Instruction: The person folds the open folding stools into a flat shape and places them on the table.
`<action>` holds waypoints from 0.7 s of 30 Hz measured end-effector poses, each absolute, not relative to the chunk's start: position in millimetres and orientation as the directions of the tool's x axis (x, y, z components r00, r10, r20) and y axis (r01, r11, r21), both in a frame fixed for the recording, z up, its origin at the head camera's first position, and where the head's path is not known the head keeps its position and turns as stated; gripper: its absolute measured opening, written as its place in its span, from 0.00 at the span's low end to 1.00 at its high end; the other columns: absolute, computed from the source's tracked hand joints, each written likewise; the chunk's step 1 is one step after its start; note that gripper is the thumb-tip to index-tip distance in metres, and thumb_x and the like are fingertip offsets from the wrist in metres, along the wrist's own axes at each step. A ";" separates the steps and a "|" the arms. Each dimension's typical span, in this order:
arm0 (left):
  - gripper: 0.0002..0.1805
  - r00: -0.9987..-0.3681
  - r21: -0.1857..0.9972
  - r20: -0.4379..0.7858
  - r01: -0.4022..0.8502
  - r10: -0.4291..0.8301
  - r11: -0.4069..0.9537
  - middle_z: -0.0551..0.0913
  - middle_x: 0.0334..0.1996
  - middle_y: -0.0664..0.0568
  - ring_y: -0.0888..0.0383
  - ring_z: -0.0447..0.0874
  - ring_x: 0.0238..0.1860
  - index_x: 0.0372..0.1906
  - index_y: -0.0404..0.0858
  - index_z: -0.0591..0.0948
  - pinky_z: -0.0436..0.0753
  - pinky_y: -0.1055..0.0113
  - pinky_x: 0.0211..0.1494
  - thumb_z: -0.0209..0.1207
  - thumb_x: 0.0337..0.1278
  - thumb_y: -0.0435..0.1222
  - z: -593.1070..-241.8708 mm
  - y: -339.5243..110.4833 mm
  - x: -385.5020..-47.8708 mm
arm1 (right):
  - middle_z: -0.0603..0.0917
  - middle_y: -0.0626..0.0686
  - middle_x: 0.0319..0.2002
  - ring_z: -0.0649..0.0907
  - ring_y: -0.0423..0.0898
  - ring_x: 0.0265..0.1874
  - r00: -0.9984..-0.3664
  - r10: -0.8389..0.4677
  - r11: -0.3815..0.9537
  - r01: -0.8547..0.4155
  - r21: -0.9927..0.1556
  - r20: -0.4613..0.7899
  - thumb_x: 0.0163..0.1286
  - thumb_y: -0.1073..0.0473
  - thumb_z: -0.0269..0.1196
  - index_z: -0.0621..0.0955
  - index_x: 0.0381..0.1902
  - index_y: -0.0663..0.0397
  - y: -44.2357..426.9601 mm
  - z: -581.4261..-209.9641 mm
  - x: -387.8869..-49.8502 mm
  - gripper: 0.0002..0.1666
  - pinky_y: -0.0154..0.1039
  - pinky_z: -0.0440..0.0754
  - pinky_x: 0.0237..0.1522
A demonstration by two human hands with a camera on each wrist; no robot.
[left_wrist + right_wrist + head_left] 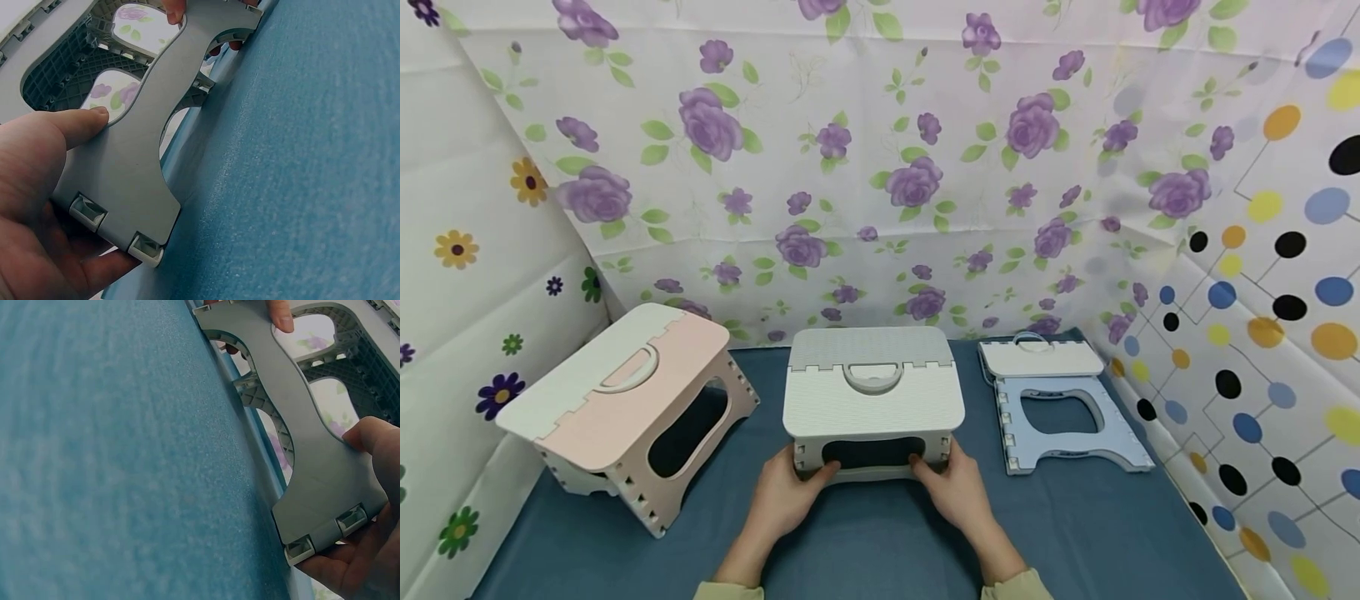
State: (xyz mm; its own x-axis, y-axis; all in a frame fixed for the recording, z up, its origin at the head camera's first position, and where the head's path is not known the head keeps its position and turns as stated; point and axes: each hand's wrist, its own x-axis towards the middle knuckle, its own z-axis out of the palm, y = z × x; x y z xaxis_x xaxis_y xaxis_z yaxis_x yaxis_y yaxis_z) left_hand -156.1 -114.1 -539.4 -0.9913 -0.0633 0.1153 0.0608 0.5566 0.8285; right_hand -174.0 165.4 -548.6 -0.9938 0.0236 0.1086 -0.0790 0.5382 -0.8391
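Note:
A grey and white folding stool (874,408) stands unfolded in the middle of the table, its top level and a grey handle on it. My left hand (787,493) grips the left side of its near leg panel, the thumb on the panel (131,169) by the opening and the fingers behind the hinged edge. On the other side my right hand (953,492) holds the same panel (319,475) in the same way, thumb in front and fingers behind. In both wrist views the opposite hand's fingertips show at the panel's far end.
On the left stands a pink and white stool (632,383), unfolded and angled. A blue and white stool (1060,417) is at the right, its white part at the back and its blue panel toward me. Patterned cloths (865,167) hang behind and beside the blue table surface (1112,533).

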 end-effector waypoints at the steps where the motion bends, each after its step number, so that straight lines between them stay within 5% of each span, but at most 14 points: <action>1: 0.29 -0.991 0.829 0.115 0.059 -0.066 0.557 0.88 0.54 0.41 0.46 0.89 0.51 0.61 0.34 0.82 0.86 0.44 0.51 0.76 0.64 0.47 -539.9 -114.0 -156.4 | 0.88 0.62 0.58 0.88 0.48 0.48 -0.994 0.023 0.538 -0.079 -0.839 0.108 0.72 0.49 0.72 0.78 0.68 0.56 165.4 -548.5 -174.1 0.32 0.56 0.86 0.51; 7: 0.28 -0.991 0.833 0.119 0.067 -0.058 0.549 0.89 0.51 0.43 0.49 0.90 0.49 0.60 0.34 0.83 0.87 0.47 0.49 0.75 0.64 0.47 -540.4 -114.8 -156.7 | 0.88 0.62 0.57 0.85 0.45 0.39 -0.995 0.026 0.535 -0.070 -0.842 0.099 0.72 0.50 0.72 0.79 0.68 0.56 165.2 -548.7 -174.8 0.31 0.53 0.86 0.48; 21: 0.29 -0.993 0.839 0.109 0.066 -0.048 0.541 0.88 0.54 0.42 0.47 0.89 0.52 0.61 0.35 0.83 0.86 0.44 0.52 0.75 0.65 0.49 -541.7 -116.2 -157.4 | 0.88 0.63 0.58 0.88 0.51 0.50 -0.995 0.034 0.537 -0.060 -0.842 0.092 0.72 0.52 0.72 0.79 0.67 0.57 164.2 -548.9 -175.3 0.30 0.58 0.87 0.52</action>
